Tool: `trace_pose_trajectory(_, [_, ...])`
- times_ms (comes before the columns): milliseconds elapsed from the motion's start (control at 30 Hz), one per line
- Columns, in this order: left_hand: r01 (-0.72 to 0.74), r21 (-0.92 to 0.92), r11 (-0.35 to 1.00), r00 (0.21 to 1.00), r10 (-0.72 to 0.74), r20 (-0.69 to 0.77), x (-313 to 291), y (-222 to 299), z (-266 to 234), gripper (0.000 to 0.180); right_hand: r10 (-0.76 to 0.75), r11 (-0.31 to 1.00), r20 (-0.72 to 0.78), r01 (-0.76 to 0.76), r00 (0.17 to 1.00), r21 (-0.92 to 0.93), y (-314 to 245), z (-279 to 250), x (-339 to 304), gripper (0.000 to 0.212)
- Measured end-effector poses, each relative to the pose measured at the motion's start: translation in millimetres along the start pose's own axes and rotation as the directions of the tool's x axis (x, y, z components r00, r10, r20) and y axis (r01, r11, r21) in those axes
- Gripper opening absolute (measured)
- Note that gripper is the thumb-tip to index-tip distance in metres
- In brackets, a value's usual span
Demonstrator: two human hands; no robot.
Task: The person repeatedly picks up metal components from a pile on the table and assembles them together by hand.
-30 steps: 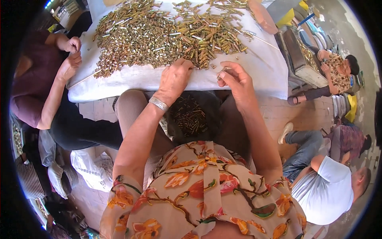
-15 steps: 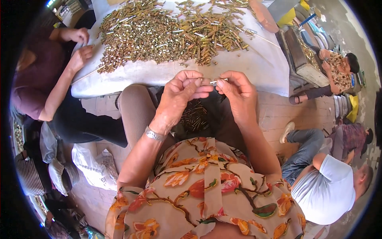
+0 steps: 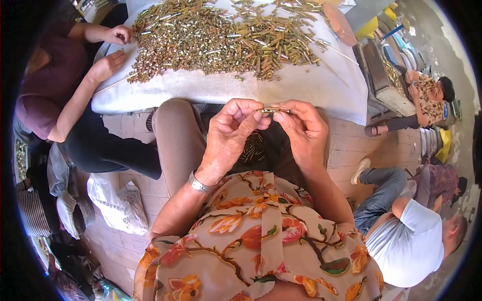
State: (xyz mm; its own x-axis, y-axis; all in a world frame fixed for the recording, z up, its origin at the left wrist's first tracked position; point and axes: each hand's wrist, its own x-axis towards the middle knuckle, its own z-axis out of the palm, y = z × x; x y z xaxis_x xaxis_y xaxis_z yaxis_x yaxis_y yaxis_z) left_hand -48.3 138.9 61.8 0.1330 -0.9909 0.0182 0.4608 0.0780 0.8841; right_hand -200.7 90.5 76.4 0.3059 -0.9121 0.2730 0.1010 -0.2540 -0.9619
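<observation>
Over my lap, my left hand [image 3: 233, 125] and my right hand [image 3: 303, 128] meet fingertip to fingertip. Between them lies a thin, brass-coloured metal sleeve [image 3: 271, 110], held level. My left thumb and fingers pinch its left end, and my right thumb and index finger pinch the other. The fingertips cover both ends, so I cannot tell whether a smaller piece is fitted there. Just beyond my hands is the table's white cover [image 3: 211, 93], bearing a wide pile of small metal parts [image 3: 201, 45]: short pieces to the left, longer sleeves to the right.
Below my hands, between my knees, a dark container [image 3: 253, 150] holds many slim metal pieces. A co-worker's hands [image 3: 113, 60] are at the table's left edge. A white bag [image 3: 118, 203] stands on the floor at left. Other people sit to the right, near a metal-filled box [image 3: 394, 98].
My hands have come together, from holding separate small pieces to pinching one sleeve between them, slightly lower in view. The co-worker's hands at left have shifted toward the pile.
</observation>
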Motion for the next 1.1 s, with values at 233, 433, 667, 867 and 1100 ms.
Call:
trace_pose_trajectory(233, [-0.141,0.122,0.982,0.989,0.145,-0.027,-1.8,-5.4,-1.3,0.014,-0.053,0.993,0.061,0.059,0.997,-0.098,-0.3,-0.4,1.2,0.015])
trace_pose_trajectory(433, [0.053,0.095,0.994,0.985,-0.068,0.161,5.0,17.5,-19.0,0.017,0.141,0.986,0.261,-0.160,0.955,0.051,-7.7,-21.6,11.3,0.014])
trace_pose_trajectory(667, [0.351,-0.183,0.918,0.856,-0.236,0.461,10.5,7.9,-38.6,0.017,0.290,0.904,0.417,-0.390,0.861,0.176,-8.0,-16.0,6.4,0.013])
trace_pose_trajectory(867, [0.328,-0.165,0.930,0.923,-0.279,0.263,17.0,-9.9,-38.6,0.017,0.263,0.962,0.244,-0.274,0.934,0.011,3.1,-6.7,10.9,0.013])
trace_pose_trajectory(1100, [0.324,-0.199,0.925,0.914,-0.252,0.317,23.4,-16.1,-51.5,0.013,0.395,0.834,0.380,-0.500,0.836,0.233,18.1,-11.2,18.2,0.014])
